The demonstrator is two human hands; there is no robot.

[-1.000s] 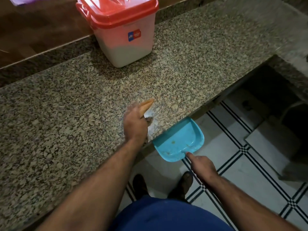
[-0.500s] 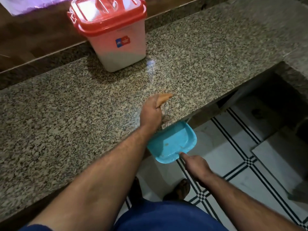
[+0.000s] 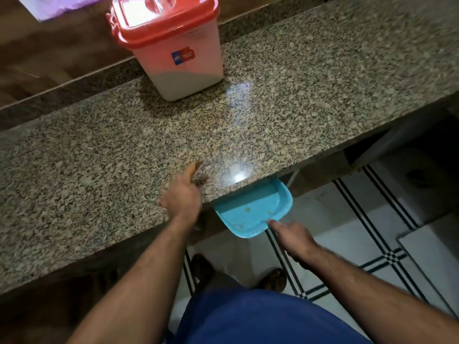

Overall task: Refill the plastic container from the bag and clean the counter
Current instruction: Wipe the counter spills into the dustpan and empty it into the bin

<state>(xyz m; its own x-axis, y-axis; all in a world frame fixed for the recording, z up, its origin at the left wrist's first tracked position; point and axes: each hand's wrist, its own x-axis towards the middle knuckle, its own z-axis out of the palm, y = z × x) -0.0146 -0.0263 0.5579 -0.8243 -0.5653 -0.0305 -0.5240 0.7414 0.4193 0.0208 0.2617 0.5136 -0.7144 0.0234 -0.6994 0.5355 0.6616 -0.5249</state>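
**Dustpan held under the bench edge, container closed at the back**

The plastic container (image 3: 173,53), with its red lid (image 3: 161,18) on and white contents filling its lower part, stands in the upper middle of the frame near the back of the speckled granite bench (image 3: 298,95). A blue and red sticker shows on its front wall.

At centre frame the left hand (image 3: 182,194) lies on the bench close to its front edge, back of the hand up. Its fingers point away towards the upper right and seem to be pressed together around something orange-brown at their tips, though blur makes it hard to tell what that is.

Just right of it, the right hand (image 3: 293,235) holds the blue dustpan (image 3: 253,211) by its near rim, below the bench edge; the thumb lies on top of the rim, the other fingers are hidden beneath. The far part of the pan is tucked under the overhang. A few small yellowish specks lie inside it.

The lower right shows a white tiled floor (image 3: 335,219) with dark lines.
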